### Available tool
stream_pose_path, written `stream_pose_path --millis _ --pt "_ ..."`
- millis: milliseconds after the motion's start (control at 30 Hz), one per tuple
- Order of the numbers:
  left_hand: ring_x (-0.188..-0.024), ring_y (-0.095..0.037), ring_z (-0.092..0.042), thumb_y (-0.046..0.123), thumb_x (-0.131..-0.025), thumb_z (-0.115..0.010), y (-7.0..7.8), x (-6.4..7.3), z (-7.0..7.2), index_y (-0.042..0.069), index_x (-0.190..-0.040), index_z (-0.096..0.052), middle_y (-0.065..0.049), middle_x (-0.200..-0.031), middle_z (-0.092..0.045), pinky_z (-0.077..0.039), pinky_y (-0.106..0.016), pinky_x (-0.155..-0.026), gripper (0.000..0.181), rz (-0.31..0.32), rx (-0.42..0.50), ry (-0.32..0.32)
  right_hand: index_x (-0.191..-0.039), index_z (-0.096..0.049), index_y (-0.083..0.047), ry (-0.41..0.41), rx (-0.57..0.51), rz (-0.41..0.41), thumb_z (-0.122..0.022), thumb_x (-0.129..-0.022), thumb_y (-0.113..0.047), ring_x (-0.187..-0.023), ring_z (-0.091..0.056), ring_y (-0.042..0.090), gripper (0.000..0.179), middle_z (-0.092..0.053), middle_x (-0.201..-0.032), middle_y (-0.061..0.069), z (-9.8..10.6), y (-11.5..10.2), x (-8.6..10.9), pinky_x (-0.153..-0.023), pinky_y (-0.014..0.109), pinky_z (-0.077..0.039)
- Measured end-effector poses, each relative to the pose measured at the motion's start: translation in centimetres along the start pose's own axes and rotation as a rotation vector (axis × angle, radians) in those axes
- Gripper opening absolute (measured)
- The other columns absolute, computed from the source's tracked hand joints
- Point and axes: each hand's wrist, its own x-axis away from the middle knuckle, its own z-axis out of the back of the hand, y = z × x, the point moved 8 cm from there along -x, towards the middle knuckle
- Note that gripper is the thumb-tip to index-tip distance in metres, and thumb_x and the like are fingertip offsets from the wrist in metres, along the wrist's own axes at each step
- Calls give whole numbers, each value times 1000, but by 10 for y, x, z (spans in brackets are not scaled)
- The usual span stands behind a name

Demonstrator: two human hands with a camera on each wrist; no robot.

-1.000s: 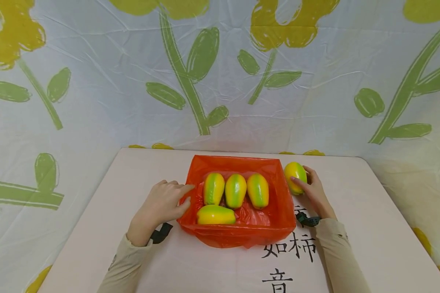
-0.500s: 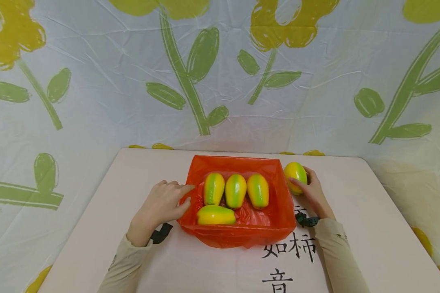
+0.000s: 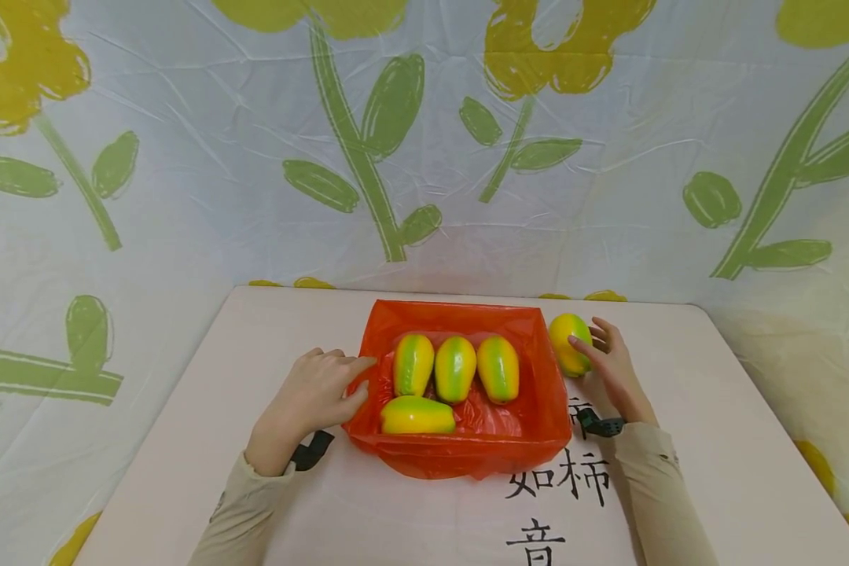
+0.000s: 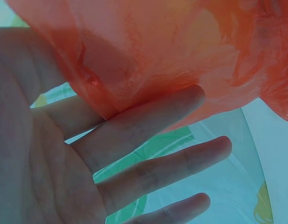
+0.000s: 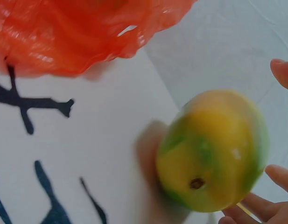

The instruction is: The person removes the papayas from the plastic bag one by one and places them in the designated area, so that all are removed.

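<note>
A red plastic bag (image 3: 460,314), spread into a box shape, holds several yellow-green papayas (image 3: 455,369). Three stand side by side in a row and one lies crosswise at the front left. At the bag's left rim is my left hand (image 3: 318,389), its thumb and index finger over the edge. The left wrist view shows its other fingers (image 4: 162,172) straight outside the plastic. Right of the bag, another papaya (image 3: 566,328) sits on the table. My right hand (image 3: 614,365) is spread around its right side, the thumb overlapping the fruit and the other fingers apart from it.
The pale table (image 3: 396,511) carries large black printed characters (image 3: 559,475) in front of and beside the bag. A cloth (image 3: 424,173) with yellow flowers and green stems hangs behind it and at both sides.
My right hand has loosened from the papaya: its fingers have spread and shifted slightly right. The fruit stays in place. My left hand and the bag have not visibly moved.
</note>
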Motion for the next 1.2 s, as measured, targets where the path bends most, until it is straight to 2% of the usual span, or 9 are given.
stream_pose_path --millis 333,567,733,900,1100,1200 --pt "-69 -19 -59 23 -85 -63 0 0 0 10 -113 -74 -4 -91 -75 -41 -29 -60 33 -8 -3 8 -159 -8 -12 15 -55 72 -59 -97 -37 -149 -10 41 84 -8 -164 18 10 -28 8 -115 61 -13" --pt "-71 -20 -60 23 -85 -62 0 0 0 10 -113 -74 -4 -91 -75 -42 -29 -60 33 -7 -4 3 -159 -15 -14 29 -114 150 -59 -99 -33 -149 -13 37 77 -14 -164 15 12 -54 18 -116 58 -13" --pt "-72 -20 -61 23 -84 -63 0 0 -1 9 -113 -74 -4 -92 -75 -42 -30 -60 34 -4 -3 0 -157 -23 -15 2 -200 217 -59 -99 -25 -148 -16 34 69 -18 -162 17 8 -75 28 -118 49 -15" --pt "-71 -20 -61 23 -84 -63 0 1 1 10 -113 -74 -4 -92 -75 -42 -29 -60 33 -12 -1 13 -154 -30 -16 -29 -246 299 -58 -100 -19 -146 -22 31 61 -24 -159 17 3 -98 41 -117 31 -21" --pt "-70 -20 -60 22 -84 -62 0 1 2 10 -112 -74 -3 -90 -75 -41 -30 -60 33 -19 1 27 -152 -34 -13 -47 -236 364 -58 -100 -17 -143 -28 28 58 -31 -157 15 -3 -126 58 -113 23 -27" --pt "-70 -19 -60 23 -85 -62 -1 1 2 10 -112 -74 -3 -90 -75 -41 -29 -60 33 -18 -1 26 -151 -35 -10 -69 -177 399 -57 -100 -16 -142 -31 27 56 -34 -155 14 -7 -144 65 -111 21 -29"
